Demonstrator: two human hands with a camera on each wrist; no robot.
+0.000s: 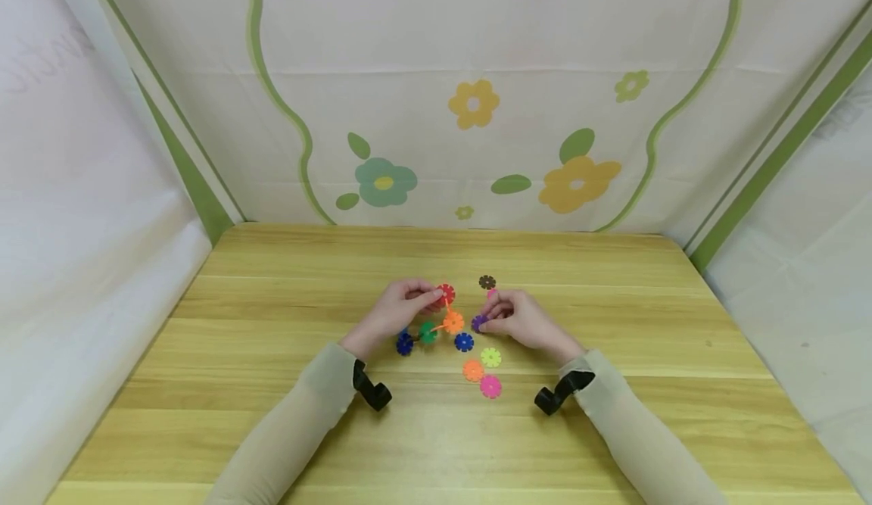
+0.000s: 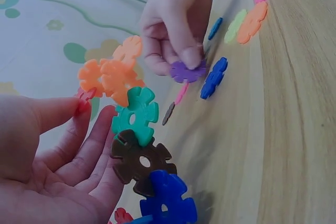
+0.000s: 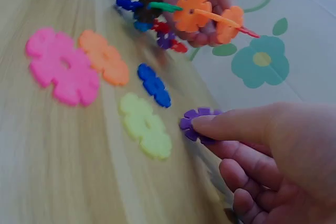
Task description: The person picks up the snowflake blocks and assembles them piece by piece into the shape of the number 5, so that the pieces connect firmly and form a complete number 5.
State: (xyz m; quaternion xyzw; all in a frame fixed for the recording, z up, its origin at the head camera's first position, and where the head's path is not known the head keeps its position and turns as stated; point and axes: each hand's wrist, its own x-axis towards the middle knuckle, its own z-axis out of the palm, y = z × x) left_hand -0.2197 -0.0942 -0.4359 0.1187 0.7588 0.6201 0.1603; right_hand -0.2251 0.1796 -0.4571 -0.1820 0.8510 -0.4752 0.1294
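Note:
My left hand (image 1: 403, 310) pinches a red notched plastic disc (image 1: 446, 294) at one end of a linked chain. Down the chain in the left wrist view come orange discs (image 2: 118, 80), a green disc (image 2: 135, 117), a brown disc (image 2: 142, 162) and a dark blue disc (image 2: 169, 198). Red and purple discs at its far end show in the right wrist view, partly behind the others. Between thumb and fingers, my right hand (image 1: 521, 319) holds a single purple disc (image 3: 197, 124) close over the table, apart from the chain.
Loose discs lie on the wooden table (image 1: 613, 429): blue (image 1: 464, 342), yellow-green (image 1: 490, 357), orange (image 1: 473, 370) and pink (image 1: 490, 386). A brown disc (image 1: 487, 282) and another pink disc (image 1: 492, 294) lie beyond my right hand. A flowered cloth (image 1: 409, 111) hangs behind.

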